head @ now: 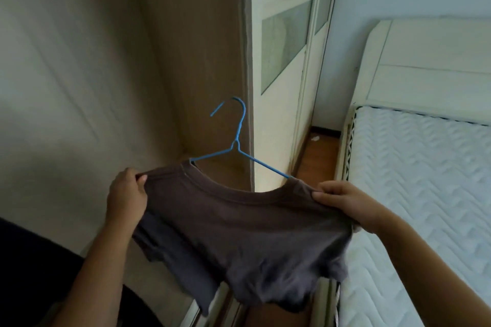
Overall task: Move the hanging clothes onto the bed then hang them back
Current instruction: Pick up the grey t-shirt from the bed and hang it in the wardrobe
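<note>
My left grip [127,195] pinches one shoulder of the brown T-shirt [239,236] and my right grip [345,203] pinches the other, so the shirt hangs stretched between them with its hem drooping below. Just beyond both grips the blue wire hanger [237,142] sits in the neck opening, its arms slipping under the fabric on either side and its hook standing up past the collar. Farther off the wardrobe [281,48] rises behind the hook, and the bed [425,180] with its white quilted mattress lies to the right of my right grip.
</note>
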Demonstrator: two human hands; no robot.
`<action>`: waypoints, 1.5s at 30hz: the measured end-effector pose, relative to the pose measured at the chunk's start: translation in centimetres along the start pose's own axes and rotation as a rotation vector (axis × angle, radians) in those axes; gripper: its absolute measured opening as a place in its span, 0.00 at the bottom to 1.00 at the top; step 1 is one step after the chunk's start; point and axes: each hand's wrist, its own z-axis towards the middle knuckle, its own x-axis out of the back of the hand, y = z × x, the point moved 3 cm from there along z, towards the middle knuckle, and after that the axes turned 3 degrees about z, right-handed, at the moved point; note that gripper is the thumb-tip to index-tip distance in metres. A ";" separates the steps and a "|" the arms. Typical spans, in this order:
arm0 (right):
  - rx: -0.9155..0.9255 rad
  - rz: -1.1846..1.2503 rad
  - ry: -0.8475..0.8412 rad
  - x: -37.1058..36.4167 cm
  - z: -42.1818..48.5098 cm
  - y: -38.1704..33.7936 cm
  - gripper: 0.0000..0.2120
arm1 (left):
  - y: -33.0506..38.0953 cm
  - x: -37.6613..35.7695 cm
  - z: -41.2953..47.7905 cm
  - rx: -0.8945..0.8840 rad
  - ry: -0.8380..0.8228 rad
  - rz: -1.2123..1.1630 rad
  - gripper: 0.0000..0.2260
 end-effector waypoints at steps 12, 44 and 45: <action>0.128 0.147 -0.087 -12.7 7.6 -14.4 0.13 | 6.9 17.2 -2.0 -0.463 0.525 0.071 0.13; 0.791 0.389 -0.185 -28.5 4.7 -47.8 0.23 | 4.3 34.8 -0.6 0.027 0.940 0.253 0.28; 0.784 0.357 -0.180 -28.7 4.7 -47.8 0.22 | 4.2 34.8 -0.7 0.028 0.932 0.249 0.27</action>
